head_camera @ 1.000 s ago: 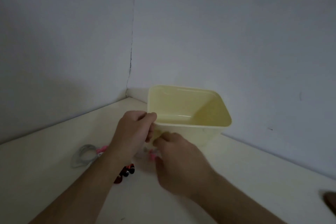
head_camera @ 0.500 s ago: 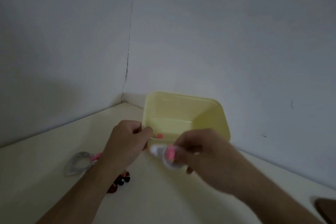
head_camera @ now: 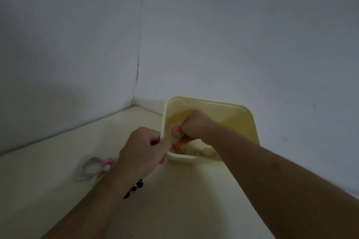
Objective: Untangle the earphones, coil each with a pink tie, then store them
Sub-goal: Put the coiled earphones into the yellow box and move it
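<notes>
Tabletop (head_camera: pixel 58 190), pale cream and dimly lit, runs into a corner of grey walls, and a pale yellow bin (head_camera: pixel 250 122) stands on it near that corner; every place below is given from this bin. Over the bin's near left corner the left hand (head_camera: pixel 143 149) is curled, gripping the rim to steady it. Reaching down inside the bin from its near right side, the right hand (head_camera: pixel 196 124) is closed in a fist around a coiled earphone (head_camera: pixel 175 129) bound with a pink tie, held low against the left inner wall. More pale coils appear to lie on the bin floor, though blur hides detail. Well left of the bin, beyond the left wrist, another coiled earphone with pink tie (head_camera: pixel 93 169) lies flat. The left hand is the nearer one to it. Small dark red beads (head_camera: pixel 136 187) lie below that forearm.
</notes>
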`<state>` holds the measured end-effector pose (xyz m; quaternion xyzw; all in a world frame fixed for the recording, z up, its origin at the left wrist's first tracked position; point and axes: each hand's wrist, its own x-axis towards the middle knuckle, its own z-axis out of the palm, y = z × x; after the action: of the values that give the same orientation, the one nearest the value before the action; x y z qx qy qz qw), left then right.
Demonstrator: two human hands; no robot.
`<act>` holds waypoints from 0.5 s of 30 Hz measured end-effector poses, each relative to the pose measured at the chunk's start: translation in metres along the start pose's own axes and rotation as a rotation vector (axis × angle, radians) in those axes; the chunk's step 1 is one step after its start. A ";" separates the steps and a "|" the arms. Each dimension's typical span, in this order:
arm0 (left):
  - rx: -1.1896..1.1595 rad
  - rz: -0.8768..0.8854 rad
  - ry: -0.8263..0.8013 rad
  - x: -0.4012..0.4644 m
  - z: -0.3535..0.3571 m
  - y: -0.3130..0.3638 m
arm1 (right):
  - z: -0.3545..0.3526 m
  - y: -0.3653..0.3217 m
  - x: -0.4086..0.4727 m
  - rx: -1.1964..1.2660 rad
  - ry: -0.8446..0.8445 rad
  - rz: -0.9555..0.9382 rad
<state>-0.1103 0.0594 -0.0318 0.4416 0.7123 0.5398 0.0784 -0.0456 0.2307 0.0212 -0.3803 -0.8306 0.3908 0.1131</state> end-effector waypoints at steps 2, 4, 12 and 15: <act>-0.053 -0.005 0.000 0.001 -0.003 0.001 | 0.004 0.000 0.006 0.048 -0.018 -0.009; -0.120 -0.015 0.001 0.004 -0.005 0.001 | 0.002 0.003 0.008 0.032 0.011 -0.032; -0.220 -0.076 0.052 0.017 -0.005 -0.003 | -0.019 0.004 -0.034 -0.057 0.150 -0.115; -0.265 -0.089 0.023 0.021 -0.007 -0.004 | -0.019 -0.005 -0.080 -0.101 0.440 -0.353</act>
<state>-0.1293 0.0698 -0.0250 0.3892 0.6544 0.6302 0.1519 0.0155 0.1816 0.0459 -0.3106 -0.8579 0.2311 0.3379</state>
